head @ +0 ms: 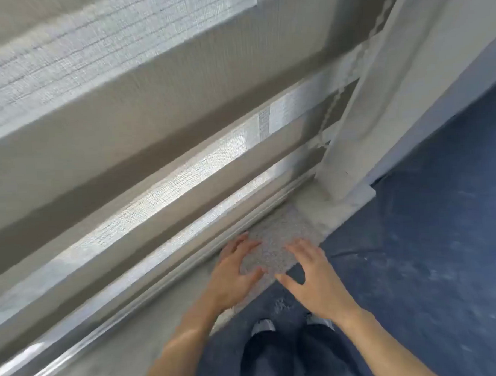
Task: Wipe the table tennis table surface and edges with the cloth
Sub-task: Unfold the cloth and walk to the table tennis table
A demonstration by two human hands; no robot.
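Note:
A grey speckled cloth point(276, 240) lies flat on a pale window sill point(327, 212), its near edge at the sill's front. My left hand point(233, 273) is spread over the cloth's left part, with the thumb on the fabric. My right hand point(313, 276) is spread at the cloth's right front corner, fingers straight; whether it touches the cloth is unclear. Neither hand grips anything. No table tennis table is in view.
Striped roller blinds point(153, 135) cover the window behind the sill. A pale wall post point(365, 111) rises at the sill's right end. Blue scuffed floor point(428, 251) spreads to the right and below, where my legs and shoes point(263, 326) stand.

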